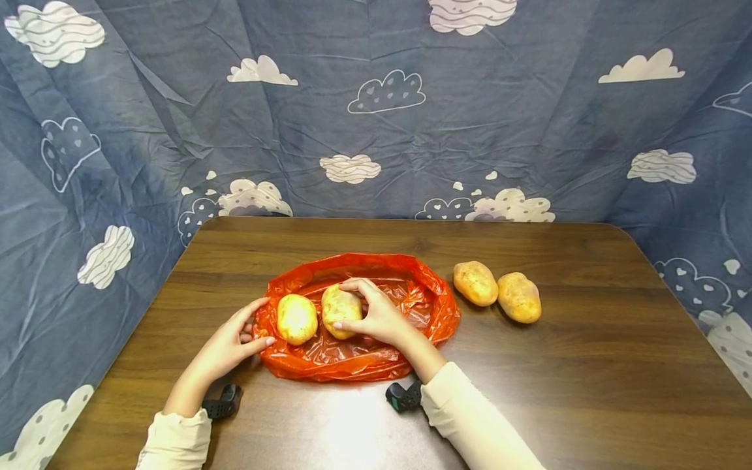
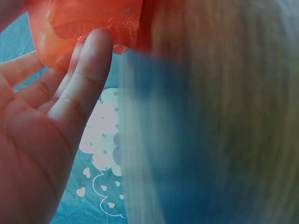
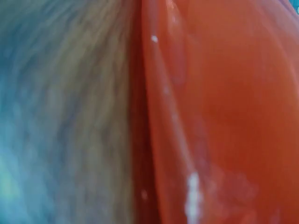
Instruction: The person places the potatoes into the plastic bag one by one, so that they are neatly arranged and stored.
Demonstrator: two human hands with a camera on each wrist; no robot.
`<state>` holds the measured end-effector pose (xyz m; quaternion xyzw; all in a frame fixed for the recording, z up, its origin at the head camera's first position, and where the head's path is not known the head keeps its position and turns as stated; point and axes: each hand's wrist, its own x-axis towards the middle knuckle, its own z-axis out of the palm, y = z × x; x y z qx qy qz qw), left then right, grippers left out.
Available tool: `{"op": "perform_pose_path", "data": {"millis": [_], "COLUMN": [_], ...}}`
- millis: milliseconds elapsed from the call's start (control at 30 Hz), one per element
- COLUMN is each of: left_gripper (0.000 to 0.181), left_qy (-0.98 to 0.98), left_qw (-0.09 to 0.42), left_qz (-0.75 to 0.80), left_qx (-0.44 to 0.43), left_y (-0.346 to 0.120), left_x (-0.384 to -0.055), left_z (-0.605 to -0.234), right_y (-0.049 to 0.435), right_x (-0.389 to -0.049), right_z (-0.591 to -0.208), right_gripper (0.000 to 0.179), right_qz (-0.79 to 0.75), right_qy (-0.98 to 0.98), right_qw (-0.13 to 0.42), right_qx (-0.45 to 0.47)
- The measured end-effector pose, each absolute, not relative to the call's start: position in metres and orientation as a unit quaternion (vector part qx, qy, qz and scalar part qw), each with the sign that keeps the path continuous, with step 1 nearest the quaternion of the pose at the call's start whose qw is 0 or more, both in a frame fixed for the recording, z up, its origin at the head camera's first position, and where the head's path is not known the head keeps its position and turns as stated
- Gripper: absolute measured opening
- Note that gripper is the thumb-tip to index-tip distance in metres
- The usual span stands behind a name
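A red plastic bag [image 1: 431,297] lies spread with its mouth up. My left hand [image 1: 226,346] holds its left rim, thumb and fingertips at the plastic. The left wrist view shows fingers of the left hand [image 2: 51,107] against the thin film, some partly behind it. One potato [image 1: 296,320] sits inside the bag, beside that hand. My right hand [image 1: 378,316] grips a second potato [image 1: 339,312] over the bag's middle, thumb in front and fingers behind. Whether this potato touches the bag's bottom, I cannot tell. The right wrist view has only the bag [image 3: 233,107], without the hand.
Two more potatoes, one [image 1: 476,284] touching the other [image 1: 519,297], lie on the wooden table [image 1: 587,365] right of the bag. Black wrist devices show by the left wrist [image 1: 224,401] and right wrist [image 1: 404,395]. A blue cloud-patterned cloth [image 1: 388,143] hangs behind the table.
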<state>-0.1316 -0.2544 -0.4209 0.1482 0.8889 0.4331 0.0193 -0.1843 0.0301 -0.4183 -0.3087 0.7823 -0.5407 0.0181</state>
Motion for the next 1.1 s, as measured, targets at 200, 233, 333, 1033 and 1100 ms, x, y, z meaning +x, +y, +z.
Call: {"op": "perform_pose_path", "data": {"millis": [200,233,333,1033,1100], "left_gripper": [0.067,0.068,0.069,0.069,0.069], "left_qy": [0.887,0.887,0.885,0.888,0.889], "left_qw": [0.017,0.017,0.017,0.012,0.011], "left_qz": [0.435,0.436,0.44,0.433,0.431], "left_qx": [0.152,0.152,0.154,0.153,0.152], "left_y": [-0.254,-0.255,-0.258,-0.26,-0.259], "left_x": [-0.131,-0.132,-0.134,-0.133,-0.133], "left_z": [-0.42,-0.421,-0.424,-0.425,-0.425], "right_y": [0.024,0.023,0.02,0.02,0.021], "right_x": [-0.196,-0.197,-0.198,-0.198,-0.198], "right_z": [-0.439,-0.439,-0.441,-0.442,-0.441], "right_gripper": [0.061,0.061,0.061,0.061,0.061], "right_qz": [-0.51,-0.506,-0.499,-0.516,-0.518], "right_qy": [0.8,0.802,0.806,0.803,0.799], "right_qw": [0.004,0.001,-0.003,0.032,0.027], "right_qx": [-0.316,-0.317,-0.319,-0.297,-0.303]}}
